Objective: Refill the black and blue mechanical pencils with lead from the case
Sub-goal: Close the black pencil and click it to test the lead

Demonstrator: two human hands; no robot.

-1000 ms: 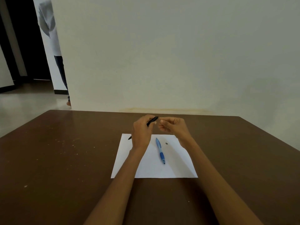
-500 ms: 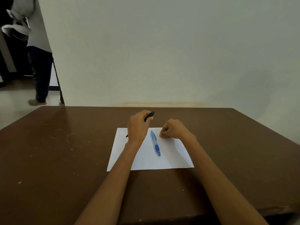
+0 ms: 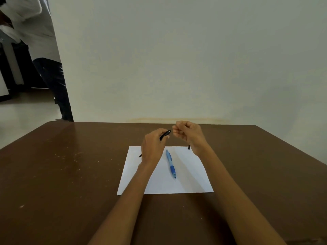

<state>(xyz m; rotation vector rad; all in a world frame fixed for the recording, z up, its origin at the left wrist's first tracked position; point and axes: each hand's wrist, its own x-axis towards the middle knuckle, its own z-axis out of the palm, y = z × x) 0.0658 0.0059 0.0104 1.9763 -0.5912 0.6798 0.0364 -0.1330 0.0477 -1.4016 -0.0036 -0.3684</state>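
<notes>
The right hand (image 3: 188, 134) has come up off the white sheet (image 3: 191, 174), where half a second ago it was pressed down near the blue pencil (image 3: 170, 164). Now it hovers beside the top end of the black pencil (image 3: 165, 134), thumb and forefinger pinched together as though on something very thin. I judge that to be a lead, though no lead is visible at this distance. A small dark piece (image 3: 189, 147) pokes out under the heel of that hand; whether it is the lead case or a cap, I cannot tell.

The left hand (image 3: 153, 147) grips the black pencil as before, fingers curled round the barrel, its tip showing below the hand at the sheet's left edge. The blue pencil lies untouched on the sheet, on the brown desk (image 3: 70, 174).

So the black pencil looks about to be loaded; the blue one is not yet begun.
</notes>
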